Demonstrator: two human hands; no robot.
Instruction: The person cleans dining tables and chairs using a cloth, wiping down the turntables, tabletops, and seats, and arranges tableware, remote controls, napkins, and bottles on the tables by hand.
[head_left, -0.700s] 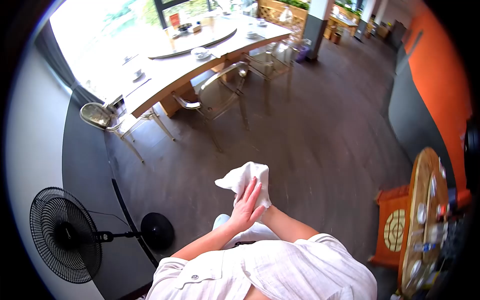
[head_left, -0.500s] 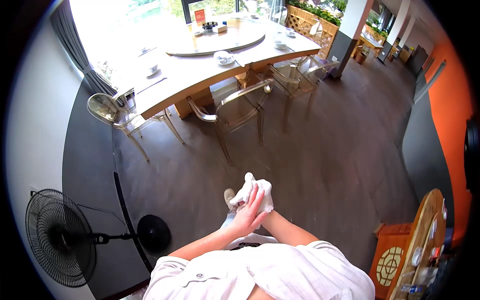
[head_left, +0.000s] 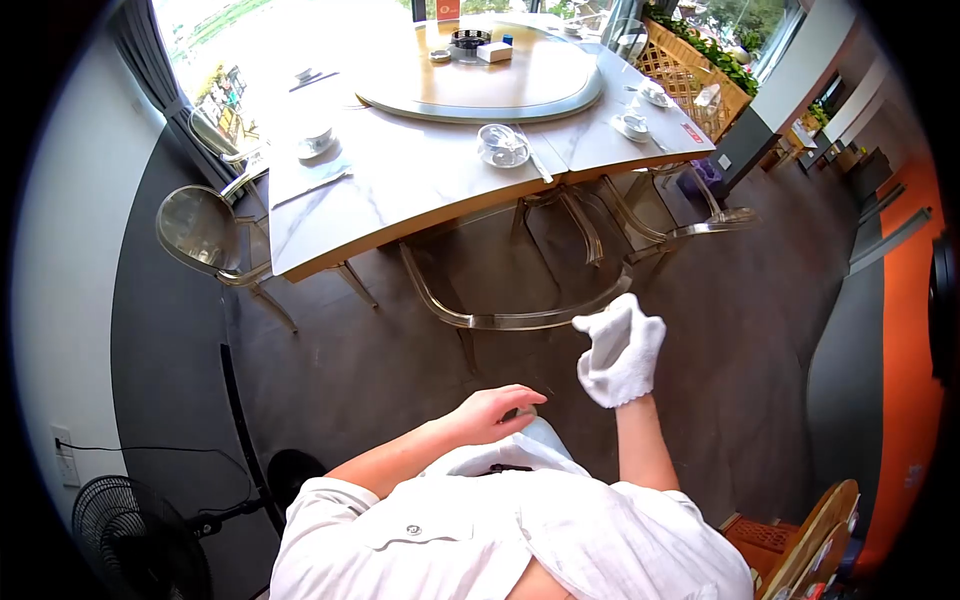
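Note:
My right hand (head_left: 622, 355) wears a white knitted glove with a scalloped cuff at the wrist. It is held out just in front of the clear plastic chair (head_left: 480, 322), its gloved fingers apart and no object seen in them. Whether it touches the chair's curved back rail, I cannot tell. Bare and lower down, my left hand (head_left: 490, 413) hovers before my waist over my leg. Its fingers are loosely bent, the thumb stands apart beneath them, and nothing shows in it.
Beyond the chair stands a marble-topped table (head_left: 400, 200) with a round turntable (head_left: 480, 85), glass bowls on plates, and chopsticks. A second clear chair (head_left: 195, 232) is at the left. A black fan (head_left: 140, 535) stands lower left, a wooden cabinet (head_left: 765, 535) lower right.
My hands have parted: the left was pressed on the gloved right hand, which has moved forward and right. The left has dropped back slightly. The table and chairs appear nearer.

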